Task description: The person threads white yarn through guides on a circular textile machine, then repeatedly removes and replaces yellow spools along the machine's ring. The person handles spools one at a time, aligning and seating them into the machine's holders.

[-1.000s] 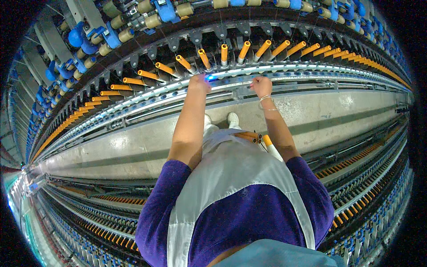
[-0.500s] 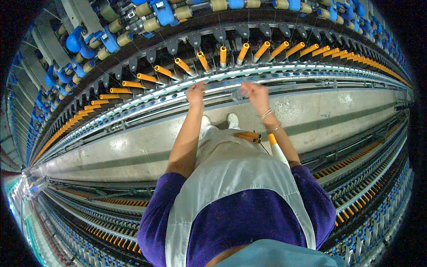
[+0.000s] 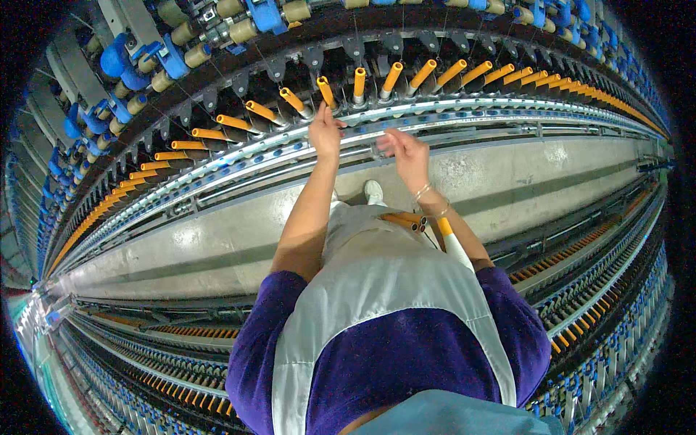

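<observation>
A row of upright orange bobbin tubes [image 3: 359, 85] stands on the spindles of a yarn spinning machine in front of me. My left hand [image 3: 325, 134] reaches to the foot of one orange tube [image 3: 325, 92]. Its forefinger is stretched out at the tube's base, while other fingers are bent. To the right and nearer me, my right hand [image 3: 409, 156] hangs over the front rail [image 3: 464, 119], bracelets at its wrist. Its fingers are bent together in a pinch, their tips blurred; any thread in them is too fine to see.
Blue holders [image 3: 267, 16] and tan rollers [image 3: 243, 30] run above the tubes. Loose orange tubes [image 3: 406, 220] and a white-wound bobbin [image 3: 454, 245] stick out at my apron [image 3: 391, 268]. A second machine row [image 3: 573, 337] lies behind me across the concrete aisle [image 3: 500, 177].
My left hand has moved up to the base of an orange tube, its forefinger now extended. My right hand has shifted slightly left and down. The view has moved slightly.
</observation>
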Available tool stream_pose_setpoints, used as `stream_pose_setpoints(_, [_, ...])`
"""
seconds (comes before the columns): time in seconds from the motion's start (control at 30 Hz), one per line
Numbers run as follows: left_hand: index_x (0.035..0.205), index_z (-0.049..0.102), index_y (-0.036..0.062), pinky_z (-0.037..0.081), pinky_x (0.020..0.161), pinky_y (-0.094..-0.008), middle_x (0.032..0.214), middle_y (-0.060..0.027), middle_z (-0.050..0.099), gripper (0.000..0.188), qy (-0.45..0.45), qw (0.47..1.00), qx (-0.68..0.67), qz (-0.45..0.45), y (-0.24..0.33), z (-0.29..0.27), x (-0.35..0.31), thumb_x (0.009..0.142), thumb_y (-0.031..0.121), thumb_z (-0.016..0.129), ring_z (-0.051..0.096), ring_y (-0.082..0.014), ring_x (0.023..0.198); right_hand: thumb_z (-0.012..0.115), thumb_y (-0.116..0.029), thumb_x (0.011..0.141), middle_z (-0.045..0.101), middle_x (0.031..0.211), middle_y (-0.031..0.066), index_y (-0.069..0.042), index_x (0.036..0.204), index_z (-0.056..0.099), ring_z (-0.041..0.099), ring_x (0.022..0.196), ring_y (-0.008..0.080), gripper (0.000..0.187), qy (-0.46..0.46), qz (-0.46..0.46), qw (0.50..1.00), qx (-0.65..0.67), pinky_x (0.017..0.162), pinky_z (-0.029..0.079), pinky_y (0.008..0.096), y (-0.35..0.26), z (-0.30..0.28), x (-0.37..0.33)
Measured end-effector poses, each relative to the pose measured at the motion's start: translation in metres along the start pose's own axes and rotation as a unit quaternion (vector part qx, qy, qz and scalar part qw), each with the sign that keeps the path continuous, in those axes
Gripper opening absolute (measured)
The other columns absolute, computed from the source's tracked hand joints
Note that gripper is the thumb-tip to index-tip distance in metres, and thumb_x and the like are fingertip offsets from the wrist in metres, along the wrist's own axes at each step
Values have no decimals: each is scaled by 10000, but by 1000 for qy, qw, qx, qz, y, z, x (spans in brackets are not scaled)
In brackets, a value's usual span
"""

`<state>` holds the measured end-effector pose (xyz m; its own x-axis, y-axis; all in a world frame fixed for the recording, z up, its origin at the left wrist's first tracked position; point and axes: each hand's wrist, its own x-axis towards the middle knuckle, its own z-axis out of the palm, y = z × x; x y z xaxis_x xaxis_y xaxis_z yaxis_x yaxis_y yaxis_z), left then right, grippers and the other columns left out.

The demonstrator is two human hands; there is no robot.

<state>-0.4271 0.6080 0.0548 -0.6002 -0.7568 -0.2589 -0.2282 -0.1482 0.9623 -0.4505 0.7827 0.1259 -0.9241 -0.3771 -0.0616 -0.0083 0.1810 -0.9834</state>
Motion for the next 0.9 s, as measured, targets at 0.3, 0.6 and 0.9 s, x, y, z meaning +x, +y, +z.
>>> stream_pose_setpoints(0.3, [1466, 120, 169, 488, 488, -328, 664, -70, 646, 679, -126, 981, 149, -2, -82, 2, 9, 911, 218, 508, 604, -176, 491, 531, -15, 884, 666, 879, 119, -3, 998, 615, 669, 748, 190, 142, -23, -240, 954, -176, 634, 543, 287, 8, -11, -30])
stream_pose_setpoints(0.6, [1142, 585, 5, 419, 445, -224, 770, -49, 667, 297, -259, 959, -22, -109, -50, -16, -4, 895, 168, 571, 575, -90, 508, 569, -49, 775, 671, 901, 105, -53, 933, 661, 665, 741, 227, 183, -64, -552, 754, -350, 636, 549, 289, -128, 37, 126])
stream_pose_setpoints(0.9, [1214, 546, 28, 309, 478, -162, 666, 47, 487, 350, -404, 881, -159, -190, 104, -91, -2, 907, 195, 566, 378, -35, 537, 685, -183, 826, 659, 901, 20, -66, 1031, 633, 510, 643, 63, 242, -346, 333, 819, 314, 531, 403, 205, 22, 67, 35])
